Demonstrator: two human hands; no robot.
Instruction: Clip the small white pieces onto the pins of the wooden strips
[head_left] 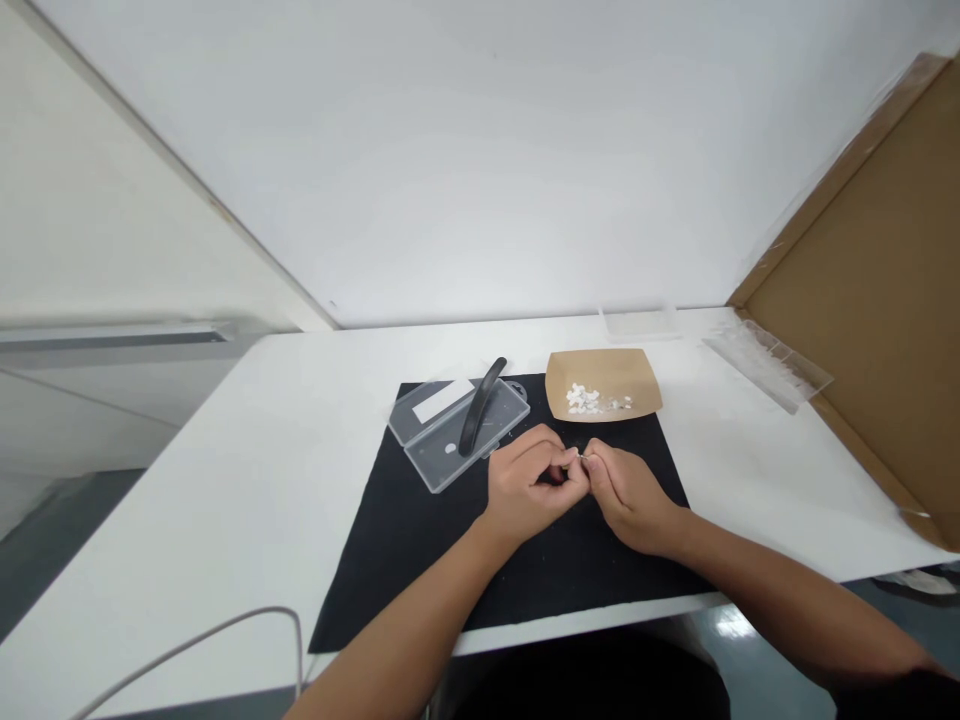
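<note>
My left hand [534, 482] and my right hand [630, 496] meet over the black mat [442, 560], both with thumb and fingers pinched together. Between their fingertips shows a small thin pale piece [583, 457], mostly hidden and too small to name. Just beyond the hands, a brown paper tray [626, 370] holds several small white bits [582, 398]. Left of my left hand lies an opened clear plastic case [433, 470] with a white label [444, 401]. A black curved bar [480, 408], like a handle, rests across it.
A clear plastic tray [639, 324] stands against the back wall. Another clear tray [772, 360] with pale contents sits at the right, by a cardboard panel [862, 290]. A grey cable [225, 618] loops over the white table [247, 490] at the front left.
</note>
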